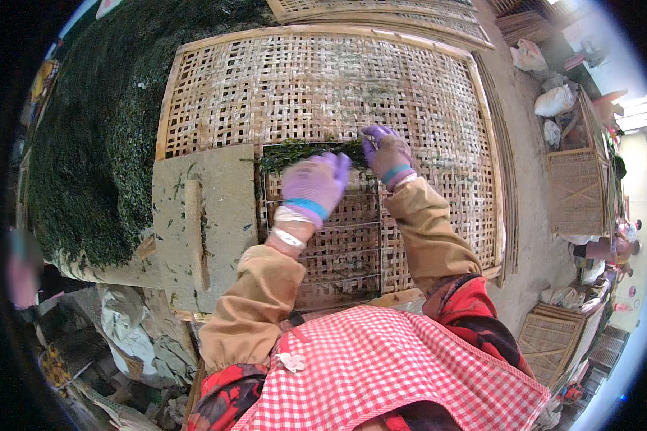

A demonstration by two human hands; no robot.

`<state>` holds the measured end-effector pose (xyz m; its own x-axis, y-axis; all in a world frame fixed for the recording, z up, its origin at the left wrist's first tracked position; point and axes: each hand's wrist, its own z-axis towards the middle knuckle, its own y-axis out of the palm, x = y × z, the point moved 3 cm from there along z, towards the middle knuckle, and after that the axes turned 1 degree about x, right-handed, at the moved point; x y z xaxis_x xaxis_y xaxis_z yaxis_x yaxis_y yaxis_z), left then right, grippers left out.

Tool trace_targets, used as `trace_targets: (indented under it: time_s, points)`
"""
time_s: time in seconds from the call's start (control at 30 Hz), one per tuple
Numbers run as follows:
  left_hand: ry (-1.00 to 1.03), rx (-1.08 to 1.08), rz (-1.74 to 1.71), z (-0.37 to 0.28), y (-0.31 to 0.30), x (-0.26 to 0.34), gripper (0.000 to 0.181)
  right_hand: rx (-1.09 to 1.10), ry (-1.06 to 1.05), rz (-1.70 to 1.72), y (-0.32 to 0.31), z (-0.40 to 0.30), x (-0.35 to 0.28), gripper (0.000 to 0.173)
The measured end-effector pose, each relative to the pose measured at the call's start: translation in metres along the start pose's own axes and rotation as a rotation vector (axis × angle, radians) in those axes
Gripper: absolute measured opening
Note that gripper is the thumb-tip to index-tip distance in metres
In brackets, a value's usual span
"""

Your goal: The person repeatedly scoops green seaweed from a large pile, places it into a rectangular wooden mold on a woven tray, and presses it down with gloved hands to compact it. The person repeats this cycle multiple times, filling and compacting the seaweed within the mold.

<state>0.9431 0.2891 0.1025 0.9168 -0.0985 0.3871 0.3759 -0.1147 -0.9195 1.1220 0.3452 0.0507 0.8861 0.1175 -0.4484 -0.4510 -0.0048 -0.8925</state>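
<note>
My left hand (pixel 317 186), in a purple glove, is blurred over the near edge of a strip of dark green shredded leafy matter (pixel 291 153); its fingers' hold is unclear. At the strip's right end, my right hand (pixel 385 153), gloved alike, touches the green matter with bent fingers. The strip lies in the top section of a thin metal frame with cross wires (pixel 380 237). Below it, the sections show bare weave. This frame rests on a woven bamboo screen (pixel 323 86) with a wooden rim. A board with a wooden bar handle (pixel 197 231) lies left of the frame.
A large heap of dark green shreds (pixel 102 134) lies at the left. More woven screens (pixel 377 13) are stacked beyond and under the right edge. White sacks (pixel 124 334) sit low left. Across the floor (pixel 523 161) stand screen stacks (pixel 577 188), sacks and several people.
</note>
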Motion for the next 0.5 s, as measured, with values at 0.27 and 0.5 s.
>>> trace_targets:
  time_s: [0.27, 0.5]
  points:
    - [0.119, -0.033, 0.367, 0.018, 0.04, -0.047, 0.053, -0.189, -0.253, -0.432, 0.048, -0.053, -0.026, 0.055]
    - [0.138, 0.08, 0.195, 0.009, 0.005, -0.025, 0.048, 0.127, -0.231, 0.138, -0.005, -0.05, -0.015, 0.035]
